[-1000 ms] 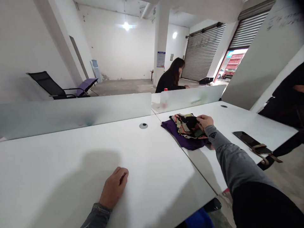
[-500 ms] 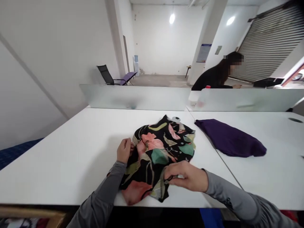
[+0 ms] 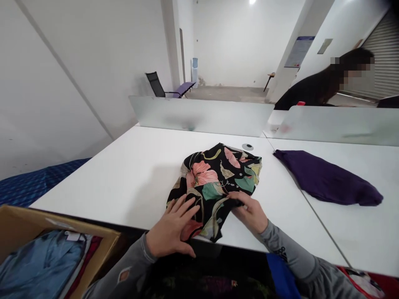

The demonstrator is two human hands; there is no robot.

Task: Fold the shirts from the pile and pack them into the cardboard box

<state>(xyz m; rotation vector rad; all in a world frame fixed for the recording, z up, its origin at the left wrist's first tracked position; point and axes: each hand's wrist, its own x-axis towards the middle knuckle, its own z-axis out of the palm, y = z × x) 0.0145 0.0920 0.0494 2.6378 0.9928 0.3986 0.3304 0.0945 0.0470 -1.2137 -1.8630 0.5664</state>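
A black garment (image 3: pixel 224 170) printed with pink flowers and green leaves lies bunched on the white table, its lower end reaching over the front edge. My left hand (image 3: pixel 174 226) rests spread on its lower left part, fingers apart. At the lower right side, my right hand (image 3: pixel 251 211) pinches the cloth's edge between thumb and fingers. Farther right lies a folded dark purple garment (image 3: pixel 327 178), touched by neither hand.
A cardboard box (image 3: pixel 109 241) holding folded clothes stands below the table at left. Frosted dividers (image 3: pixel 205 116) line the table's back. A person in black (image 3: pixel 314 85) leans beyond the right divider. Behind the floral garment is a round cable hole (image 3: pixel 247 147).
My left hand has moved from the garment's left edge down to its lower left and spread open. My right hand has shifted the right edge slightly upward. The view has tilted down and left.
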